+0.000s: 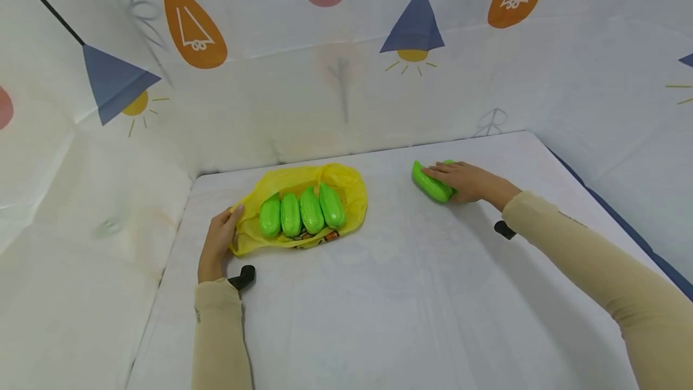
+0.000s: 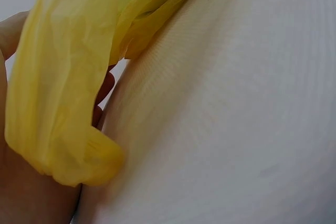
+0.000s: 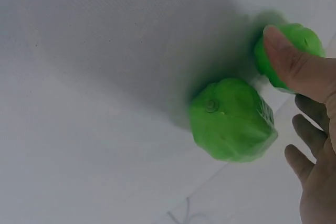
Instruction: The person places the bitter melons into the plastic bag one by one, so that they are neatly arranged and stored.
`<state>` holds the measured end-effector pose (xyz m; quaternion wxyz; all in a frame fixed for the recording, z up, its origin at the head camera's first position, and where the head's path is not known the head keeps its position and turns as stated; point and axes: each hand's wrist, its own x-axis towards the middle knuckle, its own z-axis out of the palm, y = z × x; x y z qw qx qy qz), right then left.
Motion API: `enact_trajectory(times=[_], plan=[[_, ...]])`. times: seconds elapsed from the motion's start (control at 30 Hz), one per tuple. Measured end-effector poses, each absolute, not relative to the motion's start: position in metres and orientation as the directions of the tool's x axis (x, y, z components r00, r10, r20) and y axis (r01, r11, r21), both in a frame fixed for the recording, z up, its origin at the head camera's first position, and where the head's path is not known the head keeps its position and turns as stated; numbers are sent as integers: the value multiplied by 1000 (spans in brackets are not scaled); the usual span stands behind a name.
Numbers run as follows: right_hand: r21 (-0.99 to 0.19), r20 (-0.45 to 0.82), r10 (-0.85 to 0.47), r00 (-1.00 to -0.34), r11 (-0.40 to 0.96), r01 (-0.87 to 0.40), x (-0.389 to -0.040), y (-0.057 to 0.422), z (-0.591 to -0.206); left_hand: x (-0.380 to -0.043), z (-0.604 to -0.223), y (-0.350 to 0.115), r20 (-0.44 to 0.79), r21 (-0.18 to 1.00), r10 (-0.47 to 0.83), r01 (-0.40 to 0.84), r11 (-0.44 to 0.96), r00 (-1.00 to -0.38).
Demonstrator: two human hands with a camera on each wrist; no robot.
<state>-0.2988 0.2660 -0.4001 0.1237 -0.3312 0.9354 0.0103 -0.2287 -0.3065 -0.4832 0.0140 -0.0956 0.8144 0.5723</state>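
The fingers of the right hand (image 1: 471,182) are lying loosely spread, right of centre in the head view, over a pair of glossy, bright green, long tapering vegetable-shaped pieces (image 1: 432,189); the right wrist view is showing the thumb resting against one of them, with no firm grip visible. The fingers of the left hand (image 1: 218,242) are holding the left edge of a thin, crinkled yellow plastic bag (image 1: 354,197), the film passing between thumb and fingers. Left of centre, four matching green pieces (image 1: 310,212) are lying side by side within the bag's spread outline. Judging from this layout, the work is sitting partway: four pieces are grouped at the bag, and two are lying apart from it. Whether that pair is going in or coming out, these views are not telling. Around everything, the white-covered desk (image 1: 352,318) is filling the lower middle, and a pale wall sheet printed with lamps and bulbs (image 1: 292,47) is hanging behind it, across the top.
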Motion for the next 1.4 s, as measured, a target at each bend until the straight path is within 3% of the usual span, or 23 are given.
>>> enact_trajectory(times=[0.2,0.57,0.93,1.4], plan=[[-45,-184,-617,-765,783,-621,-302,262,-405,-229,-484,-307,-129,923,-139,-170,344,-982],[-119,-205,-601,-772,799,-590,-304,256,-408,-227,-484,-308,-131,941,-138,-167,293,-982],[-85,-221,-594,-773,802,-592,-303,252,-409,-228,-482,-307,-115,932,-129,-152,330,-985],[-77,-178,-604,-777,796,-601,-302,251,-413,-214,-451,-291,-121,923,-107,-152,353,-987]])
